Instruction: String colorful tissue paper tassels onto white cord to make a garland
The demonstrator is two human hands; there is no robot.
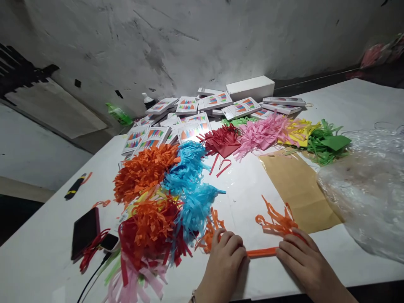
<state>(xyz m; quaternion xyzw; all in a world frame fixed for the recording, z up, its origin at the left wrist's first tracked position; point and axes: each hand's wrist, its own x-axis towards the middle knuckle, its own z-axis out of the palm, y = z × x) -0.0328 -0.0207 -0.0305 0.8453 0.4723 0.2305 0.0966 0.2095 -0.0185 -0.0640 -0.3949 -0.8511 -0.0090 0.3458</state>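
An orange paper tassel strip (261,252) lies near the table's front edge, its middle pressed into a narrow band and its fringed ends spreading away from me. My left hand (225,259) presses its curled fingers on the band's left end. At the right end, the fingers of my right hand (304,256) are bent and close together on the band. Left of my hands are blue tassels (195,202) and a pile of orange tassels (143,172), with more orange and red ones (151,231) below.
Printed boxes (189,126) and a white box (251,87) stand by the wall. Red, pink, yellow and green tassels (325,143) lie before them. Brown paper (296,185) and clear plastic (369,189) are right; a phone (85,233), cables and a cutter (75,186) are left.
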